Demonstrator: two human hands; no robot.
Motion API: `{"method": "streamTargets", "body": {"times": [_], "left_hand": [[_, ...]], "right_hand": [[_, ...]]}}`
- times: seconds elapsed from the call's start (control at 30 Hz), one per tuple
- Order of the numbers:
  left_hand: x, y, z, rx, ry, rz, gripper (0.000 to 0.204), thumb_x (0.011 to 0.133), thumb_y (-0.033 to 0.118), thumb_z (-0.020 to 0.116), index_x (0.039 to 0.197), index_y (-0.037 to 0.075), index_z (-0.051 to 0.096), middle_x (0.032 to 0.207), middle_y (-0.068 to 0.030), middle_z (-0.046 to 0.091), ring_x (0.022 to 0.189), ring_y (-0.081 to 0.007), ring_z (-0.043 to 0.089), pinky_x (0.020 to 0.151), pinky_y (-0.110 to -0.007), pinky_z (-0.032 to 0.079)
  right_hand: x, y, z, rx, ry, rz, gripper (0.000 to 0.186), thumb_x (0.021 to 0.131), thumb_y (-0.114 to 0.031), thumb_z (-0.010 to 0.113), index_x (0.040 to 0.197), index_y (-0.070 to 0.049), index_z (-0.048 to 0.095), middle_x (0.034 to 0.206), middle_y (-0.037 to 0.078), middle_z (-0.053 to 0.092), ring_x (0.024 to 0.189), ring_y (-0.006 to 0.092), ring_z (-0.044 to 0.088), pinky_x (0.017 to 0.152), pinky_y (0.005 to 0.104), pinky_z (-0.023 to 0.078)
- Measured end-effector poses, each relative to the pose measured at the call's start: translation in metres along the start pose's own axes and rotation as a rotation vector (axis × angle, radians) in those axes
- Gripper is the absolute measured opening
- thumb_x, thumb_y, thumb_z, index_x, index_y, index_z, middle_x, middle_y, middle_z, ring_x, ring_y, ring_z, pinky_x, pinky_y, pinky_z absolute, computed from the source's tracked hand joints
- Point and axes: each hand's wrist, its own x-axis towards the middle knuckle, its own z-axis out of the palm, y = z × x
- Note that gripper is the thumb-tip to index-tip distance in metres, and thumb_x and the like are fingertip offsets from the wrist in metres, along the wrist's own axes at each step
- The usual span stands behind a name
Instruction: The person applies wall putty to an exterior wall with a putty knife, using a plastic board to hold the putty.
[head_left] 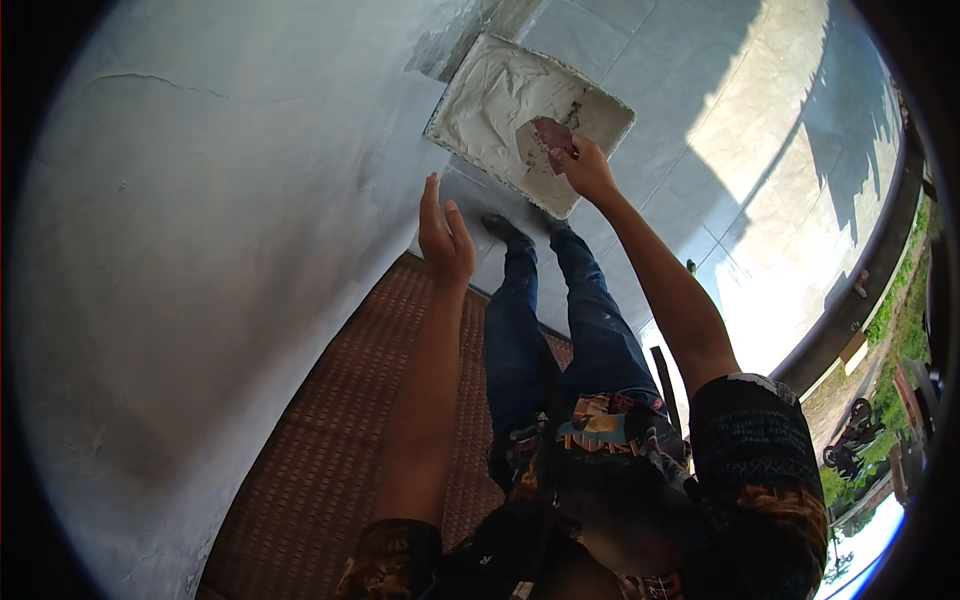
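A pale rectangular tub [622,122] stands on the floor ahead of my feet, its left part full of white-grey plaster [497,88]. Over the tub's right side, my right hand [586,168] grips a dark red scraper [553,134]. Some plaster clings to the scraper's left edge. My left hand [444,238] is raised near the wall, left of my legs, with nothing in it. Its fingers are stretched out and the thumb stands apart. Whether that hand touches the wall I cannot tell.
A grey plastered wall [200,230] with a thin crack fills the left. A brown woven mat [330,430] lies along its foot. Grey floor tiles [670,70] run to the right, partly sunlit. Beyond the floor's edge are grass and a motorcycle [850,440].
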Motion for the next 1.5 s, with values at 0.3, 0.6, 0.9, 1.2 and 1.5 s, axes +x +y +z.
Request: {"method": "streamTargets", "body": {"times": [0.3,0.6,0.9,1.2,1.5], "left_hand": [[-0.009,-0.038,0.03,-0.014,0.007,-0.056,0.049,0.105,0.025,0.038,0.139,-0.01,0.043,0.14,-0.0289,0.049,0.132,-0.0408,0.048,0.11,-0.044,0.038],[-0.018,-0.063,0.035,-0.007,0.018,-0.084,0.048,0.106,0.025,0.037,0.138,-0.01,0.043,0.139,-0.0288,0.049,0.131,-0.0407,0.048,0.11,-0.046,0.038],[-0.024,-0.07,0.027,-0.005,0.023,-0.091,0.048,0.106,0.023,0.036,0.139,-0.01,0.042,0.139,-0.0289,0.049,0.13,-0.0406,0.049,0.11,-0.046,0.039],[-0.032,-0.075,0.019,0.005,0.076,-0.102,0.045,0.104,0.019,0.035,0.134,-0.012,0.047,0.133,-0.0308,0.054,0.126,-0.0415,0.053,0.107,-0.046,0.04],[-0.042,-0.058,0.022,-0.023,0.045,-0.09,0.046,0.105,0.021,0.036,0.138,-0.011,0.042,0.138,-0.0296,0.05,0.129,-0.0408,0.05,0.108,-0.046,0.04]], "right_hand": [[0.049,0.018,0.04,-0.293,-0.018,-0.218,0.022,0.087,-0.013,0.062,0.102,0.003,0.061,0.09,0.027,0.066,0.09,0.0457,0.064,0.078,0.0495,0.049],[0.099,0.005,0.103,-0.333,-0.117,-0.354,0.021,0.086,-0.005,0.058,0.103,0.006,0.058,0.094,0.029,0.066,0.094,0.0467,0.064,0.083,0.0523,0.05],[0.117,-0.028,0.136,-0.562,-0.129,-0.365,0.029,0.082,-0.005,0.054,0.11,-0.002,0.059,0.1,0.024,0.069,0.096,0.0414,0.068,0.084,0.0499,0.054],[0.116,-0.02,0.142,-0.587,-0.284,-0.352,0.034,0.083,-0.008,0.056,0.116,-0.001,0.06,0.106,0.024,0.068,0.101,0.0395,0.066,0.087,0.0472,0.053],[0.139,0.022,0.088,-0.487,-0.491,-0.392,0.036,0.082,-0.01,0.057,0.115,0.002,0.061,0.106,0.026,0.067,0.098,0.0376,0.065,0.087,0.0432,0.051]]}}
